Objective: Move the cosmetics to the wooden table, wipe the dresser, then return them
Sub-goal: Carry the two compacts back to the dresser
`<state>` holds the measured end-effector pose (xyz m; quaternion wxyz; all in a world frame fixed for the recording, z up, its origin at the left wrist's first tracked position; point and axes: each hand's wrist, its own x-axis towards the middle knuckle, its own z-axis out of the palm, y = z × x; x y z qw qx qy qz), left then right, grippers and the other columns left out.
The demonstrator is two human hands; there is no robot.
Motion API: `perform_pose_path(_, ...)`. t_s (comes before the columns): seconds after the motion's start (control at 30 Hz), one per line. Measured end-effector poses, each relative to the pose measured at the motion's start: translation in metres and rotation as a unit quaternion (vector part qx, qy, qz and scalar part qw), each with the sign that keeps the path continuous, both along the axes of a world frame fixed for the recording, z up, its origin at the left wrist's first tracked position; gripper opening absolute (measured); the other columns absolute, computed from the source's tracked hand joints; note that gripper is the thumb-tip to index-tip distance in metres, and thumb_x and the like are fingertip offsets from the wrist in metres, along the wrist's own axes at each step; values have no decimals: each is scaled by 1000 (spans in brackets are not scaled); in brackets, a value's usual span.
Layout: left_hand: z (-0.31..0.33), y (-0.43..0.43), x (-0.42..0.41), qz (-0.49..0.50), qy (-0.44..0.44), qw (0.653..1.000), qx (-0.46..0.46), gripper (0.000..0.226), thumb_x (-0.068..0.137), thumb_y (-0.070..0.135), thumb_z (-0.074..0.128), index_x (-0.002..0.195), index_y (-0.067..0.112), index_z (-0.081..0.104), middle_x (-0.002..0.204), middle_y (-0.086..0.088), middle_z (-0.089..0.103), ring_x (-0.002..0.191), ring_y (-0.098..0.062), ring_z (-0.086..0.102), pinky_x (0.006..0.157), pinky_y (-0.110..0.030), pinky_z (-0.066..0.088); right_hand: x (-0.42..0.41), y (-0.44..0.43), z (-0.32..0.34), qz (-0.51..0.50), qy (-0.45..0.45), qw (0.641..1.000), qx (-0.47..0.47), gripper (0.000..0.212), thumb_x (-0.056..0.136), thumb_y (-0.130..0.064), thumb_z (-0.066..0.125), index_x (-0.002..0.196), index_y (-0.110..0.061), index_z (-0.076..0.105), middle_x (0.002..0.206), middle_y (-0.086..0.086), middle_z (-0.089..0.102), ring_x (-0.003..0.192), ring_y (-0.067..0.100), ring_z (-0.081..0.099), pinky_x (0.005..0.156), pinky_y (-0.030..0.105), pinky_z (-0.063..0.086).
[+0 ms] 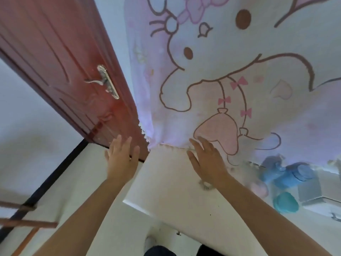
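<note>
Both arms reach forward over the white dresser (166, 185). The left hand (122, 157) is spread flat with straight fingers and holds nothing, hovering in front of the lower edge of a red-brown door (60, 52) that has a silver handle (105, 82). The right hand (206, 163) is likewise flat with its fingers apart and empty. Its fingertips are at the fringed hem of a pale curtain (221, 61) printed with a cartoon animal, and whether they touch the cloth cannot be told. The cosmetics are grouped on the dresser top to the right of the right forearm, below the curtain's edge. There are blue bottles (287, 174) close together, a round teal jar (285, 202) nearer the front, a soft pink round thing (259, 189) just beside the forearm, and a pale grey box (313, 193) to the right of the jar. All of them are blurred, so what the bottles, jar and box contain cannot be made out. At the lower left, brown wooden bars (27, 224) cross the corner above the light floor (27, 145).
</note>
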<state>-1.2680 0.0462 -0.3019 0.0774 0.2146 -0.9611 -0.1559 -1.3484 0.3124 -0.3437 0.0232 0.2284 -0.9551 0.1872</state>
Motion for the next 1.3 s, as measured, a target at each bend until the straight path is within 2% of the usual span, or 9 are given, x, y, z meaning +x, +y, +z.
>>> perform_pose_path(0.07, 11, -9, 28, 50, 4, 998, -23, 53, 99, 45, 38, 146, 20, 39, 158, -14, 21, 146, -31, 15, 116, -56, 10, -3, -25, 7, 60, 15, 998, -29, 54, 102, -47, 31, 150, -23, 34, 158, 10, 28, 142, 28, 31, 111, 45, 34)
perform_pose_path(0.2, 45, -34, 94, 151, 24, 985, -74, 58, 99, 51, 29, 149, 23, 33, 160, -10, 15, 148, -27, 6, 118, -55, 2, 6, -95, 26, 169, 31, 981, -90, 53, 101, -46, 36, 148, -22, 40, 156, 14, 32, 141, 30, 34, 111, 43, 33)
perform_pose_path(0.33, 81, -69, 175, 233, 53, 964, -116, 58, 98, 50, 30, 149, 22, 33, 160, -13, 15, 148, -30, 6, 117, -59, 5, 45, -181, 53, 285, 47, 951, -114, 50, 100, -39, 47, 146, -20, 43, 154, 18, 32, 140, 33, 35, 111, 46, 35)
perform_pose_path(0.5, 114, -130, 289, 331, 105, 925, -156, 57, 100, 53, 27, 148, 25, 34, 161, -12, 13, 149, -28, 5, 117, -56, 4, 118, -298, 100, 413, 101, 898, -117, 54, 102, -48, 34, 151, -25, 31, 158, 15, 22, 144, 29, 25, 115, 38, 23)
perform_pose_path(0.77, 149, -249, 472, 449, 111, 870, -170, 56, 99, 49, 32, 150, 27, 29, 161, -6, 12, 148, -28, 8, 118, -56, 9, 277, -493, 153, 539, 116, 827, -114, 56, 103, -49, 34, 154, -29, 22, 162, 13, 11, 148, 28, 19, 117, 39, 21)
perform_pose_path(0.87, 155, -287, 515, 475, 107, 856, -174, 60, 95, 51, 31, 149, 25, 32, 160, -10, 18, 147, -29, 11, 117, -52, 7, 323, -552, 163, 569, 118, 806, -113, 58, 102, -52, 30, 154, -29, 22, 162, 13, 11, 148, 28, 20, 117, 40, 22)
perform_pose_path(1.03, 149, -357, 548, 485, 88, 854, -169, 55, 99, 49, 36, 149, 25, 31, 160, -9, 16, 148, -28, 10, 117, -54, 7, 363, -638, 158, 580, 117, 798, -111, 60, 101, -53, 32, 155, -32, 17, 163, 11, 10, 149, 25, 17, 115, 34, 18)
perform_pose_path(1.3, 113, -521, 546, 494, 24, 855, -159, 62, 97, 58, 19, 151, 28, 25, 162, -7, 11, 149, -26, 6, 118, -55, 6, 362, -809, 110, 581, 103, 801, -97, 59, 101, -53, 35, 154, -35, 16, 163, 7, 9, 148, 25, 18, 111, 32, 16)
